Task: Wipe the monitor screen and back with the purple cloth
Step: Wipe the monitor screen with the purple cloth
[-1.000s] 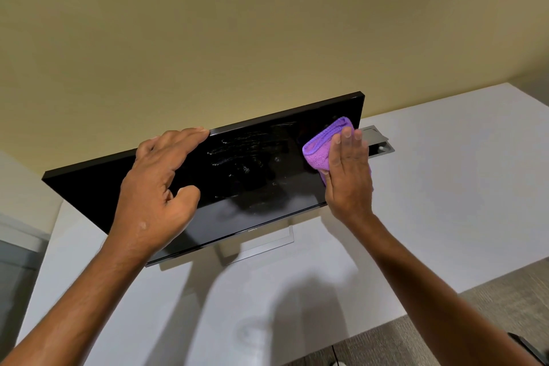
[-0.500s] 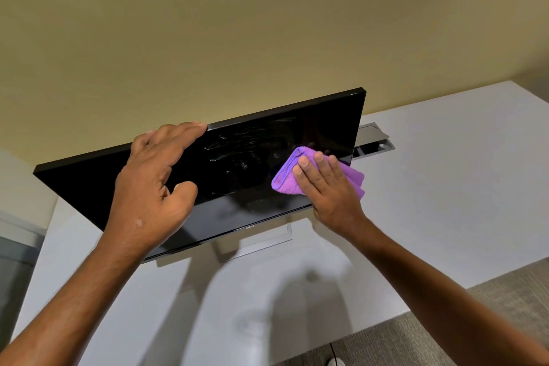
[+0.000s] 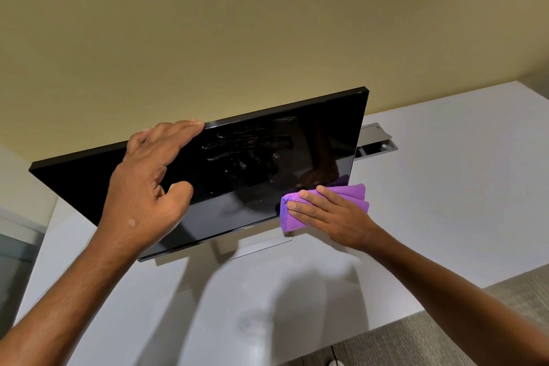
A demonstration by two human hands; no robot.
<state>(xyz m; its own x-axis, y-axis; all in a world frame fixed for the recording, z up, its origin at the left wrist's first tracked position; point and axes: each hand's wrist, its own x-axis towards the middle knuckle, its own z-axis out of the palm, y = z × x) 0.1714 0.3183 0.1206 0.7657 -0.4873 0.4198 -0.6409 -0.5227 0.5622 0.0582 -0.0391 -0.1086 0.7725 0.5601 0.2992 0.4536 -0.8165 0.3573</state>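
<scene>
Steadying hand: Bracing the monitor [image 3: 208,175], the left hand [image 3: 148,193] lies on its upper left part, fingers [image 3: 178,131] spread wide and hooked at the top edge, thumb flat on the glass; it grips nothing, and seems placed to stop the tilted panel rocking under pressure.

Wiping hand: The right hand [image 3: 332,214] presses flat on the purple cloth [image 3: 289,217], fingers together and nearly straight, pinning the folded pad against the screen's lower right corner, at about 4 o'clock on the panel. An open palm rather than a pinch probably spreads the force over the pad.

Cloth: Folded into layers, its loose edges fan out past the monitor's right edge at 3 o'clock from the hand; part of it appears to overhang the bottom bezel.

Screen: Dark and glossy, leaning back on its silver stand [image 3: 255,246]. Pale streaks [image 3: 243,148] show near the upper middle, around 12 o'clock from the panel's centre, so that patch likely needs another pass.

Setting: The monitor stands on a white bench [image 3: 445,187] by a yellowish wall [image 3: 267,24], with a cable hatch [image 3: 375,142] open just behind its right edge at 2 o'clock.

Progress: Judged from the streaks, the front is part done; the back is out of sight and presumably untouched.

Risk: Pushing hard at a low corner could twist the panel on its stand, which the left hand's hold looks meant to counter.
</scene>
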